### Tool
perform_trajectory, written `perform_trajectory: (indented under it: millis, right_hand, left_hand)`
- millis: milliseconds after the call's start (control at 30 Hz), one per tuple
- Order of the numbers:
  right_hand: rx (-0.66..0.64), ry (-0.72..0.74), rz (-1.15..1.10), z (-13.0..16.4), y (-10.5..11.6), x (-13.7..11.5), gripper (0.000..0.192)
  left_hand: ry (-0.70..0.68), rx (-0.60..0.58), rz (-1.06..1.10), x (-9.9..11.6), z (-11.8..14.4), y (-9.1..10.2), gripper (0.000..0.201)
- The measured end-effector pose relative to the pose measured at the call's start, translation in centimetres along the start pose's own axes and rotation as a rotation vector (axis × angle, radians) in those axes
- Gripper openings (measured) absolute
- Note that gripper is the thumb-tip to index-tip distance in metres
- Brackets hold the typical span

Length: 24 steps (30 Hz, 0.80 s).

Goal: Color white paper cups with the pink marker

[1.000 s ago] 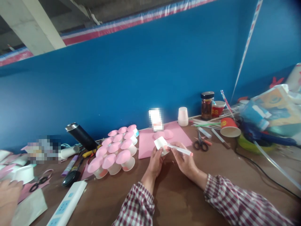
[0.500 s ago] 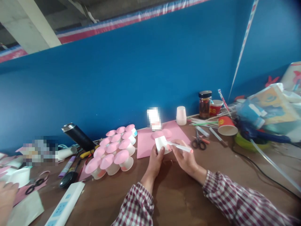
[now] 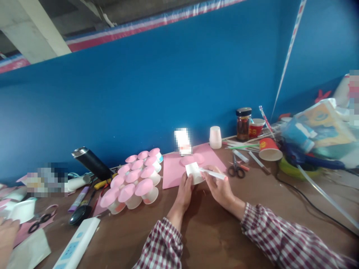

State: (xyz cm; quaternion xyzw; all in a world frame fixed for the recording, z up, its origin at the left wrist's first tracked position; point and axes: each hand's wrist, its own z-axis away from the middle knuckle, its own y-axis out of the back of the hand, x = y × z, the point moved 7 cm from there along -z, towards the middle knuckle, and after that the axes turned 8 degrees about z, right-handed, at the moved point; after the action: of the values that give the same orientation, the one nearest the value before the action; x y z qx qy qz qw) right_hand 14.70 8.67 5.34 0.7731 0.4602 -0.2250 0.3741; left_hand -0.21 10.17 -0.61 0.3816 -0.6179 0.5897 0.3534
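My left hand [image 3: 184, 189] is closed around a small white paper cup [image 3: 192, 170], its thumb on the near side of the cup. In my right hand [image 3: 221, 193] is a white marker pen [image 3: 213, 173] with an orange-red end, its tip at the cup's right side. Just behind the cup lies a pink paper sheet [image 3: 172, 168] with pink paper pieces [image 3: 198, 158] on it. To the left stand several white cups topped with pink paper cones [image 3: 144, 186].
Black scissors [image 3: 236, 170], loose pens, a stack of cups [image 3: 215, 138] and a lidded jar [image 3: 243, 125] are right of the sheet. A power strip [image 3: 77, 243] and a black flask [image 3: 92, 162] lie left. Another person's hand [image 3: 7, 235] is at the left edge.
The cup has turned slightly in my left hand, whose thumb has shifted a little. The marker stays against the cup. The whole view has drifted slightly.
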Motion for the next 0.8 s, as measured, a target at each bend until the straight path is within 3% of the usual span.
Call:
perform_trajectory:
  millis: [133,400,800]
  right_hand:
    - [0.006,0.013,0.006,0.06,-0.15,0.25,0.02]
    - [-0.001,0.013,0.029,0.01,-0.29,0.43,0.021]
    - [0.001,0.013,0.012,-0.06,-0.23,0.23,0.022]
  left_hand:
    - [-0.026,-0.015,-0.134,0.1,-0.04,0.08,0.044]
    - [-0.019,-0.048,-0.201,0.12,0.05,-0.05,0.045]
    - [0.014,-0.072,-0.128,0.33,0.34,-0.7,0.041]
